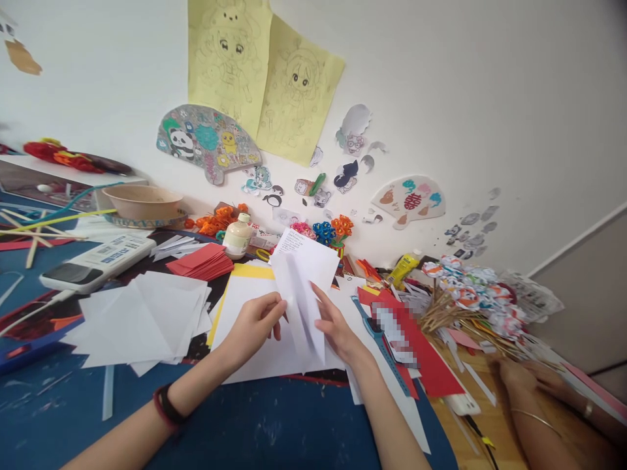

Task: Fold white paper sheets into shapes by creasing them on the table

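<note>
A folded white sheet (300, 307) stands up between my hands over white paper on the blue table. My left hand (259, 323) is closed at its left edge, thumb against the fingertips; whether it grips the sheet is hard to see. At the sheet's right side, my right hand (337, 325) holds it between thumb and fingers. Behind it lies a white sheet with handwriting (318, 258). Left of my left hand are a pile of white paper squares (142, 316) and a stack of red paper pieces (200, 261).
A glue bottle (238, 236) and a white power strip (100, 261) stand beyond the papers. On the right lie a phone (394, 333), red paper (441, 369) and paper flowers (465, 287). Another person's arms (533, 398) rest at the far right.
</note>
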`<state>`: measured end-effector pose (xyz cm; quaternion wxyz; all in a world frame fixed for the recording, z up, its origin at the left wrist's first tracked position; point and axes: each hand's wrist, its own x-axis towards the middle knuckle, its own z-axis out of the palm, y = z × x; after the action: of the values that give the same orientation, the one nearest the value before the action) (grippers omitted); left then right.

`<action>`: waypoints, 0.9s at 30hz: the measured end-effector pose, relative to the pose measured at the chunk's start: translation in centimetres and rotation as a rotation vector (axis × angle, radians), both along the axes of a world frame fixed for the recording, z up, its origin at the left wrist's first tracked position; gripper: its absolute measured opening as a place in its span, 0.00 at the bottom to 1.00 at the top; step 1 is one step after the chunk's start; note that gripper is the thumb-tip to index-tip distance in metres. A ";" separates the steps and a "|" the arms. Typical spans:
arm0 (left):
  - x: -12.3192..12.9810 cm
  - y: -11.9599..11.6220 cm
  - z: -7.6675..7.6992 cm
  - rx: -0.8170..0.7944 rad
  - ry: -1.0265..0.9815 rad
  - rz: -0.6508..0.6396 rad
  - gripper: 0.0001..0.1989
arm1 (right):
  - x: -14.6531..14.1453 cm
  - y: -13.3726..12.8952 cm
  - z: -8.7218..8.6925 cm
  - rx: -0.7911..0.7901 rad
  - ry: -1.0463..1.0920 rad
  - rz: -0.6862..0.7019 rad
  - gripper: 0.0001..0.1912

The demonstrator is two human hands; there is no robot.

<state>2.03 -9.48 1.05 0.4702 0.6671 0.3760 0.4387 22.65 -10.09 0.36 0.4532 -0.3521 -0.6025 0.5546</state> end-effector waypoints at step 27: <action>-5.3 4.6 0.2 0.023 0.242 0.554 0.27 | 4.8 1.5 -0.6 -0.107 0.006 -0.333 0.24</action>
<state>-3.27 -4.86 1.28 0.2768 0.5920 0.5919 0.4718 27.45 -8.63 -0.28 0.5212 -0.4689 -0.5042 0.5043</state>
